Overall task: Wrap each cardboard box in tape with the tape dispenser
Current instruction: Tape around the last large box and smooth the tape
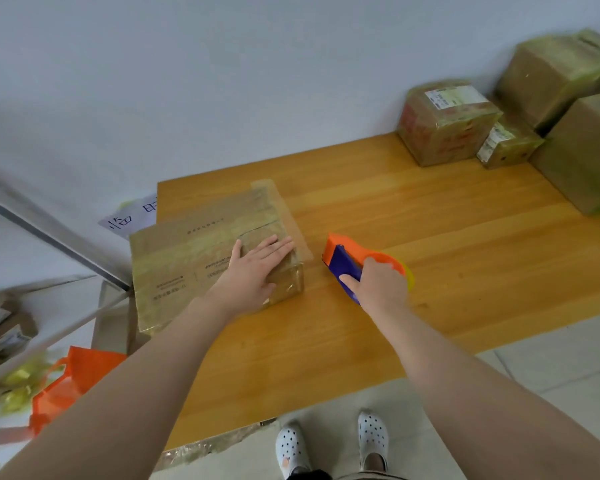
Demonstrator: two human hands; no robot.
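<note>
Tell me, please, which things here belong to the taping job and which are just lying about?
For the job: flat cardboard box under the left hand; tape dispenser gripped by the right hand; taped boxes far right.
Lying about: orange bag; paper sign.

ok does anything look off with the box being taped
The box under the left hand sits askew, its left end overhanging the table edge. A tape strip runs past its right edge and lies on the tabletop, near the tape dispenser the right hand grips.
</note>
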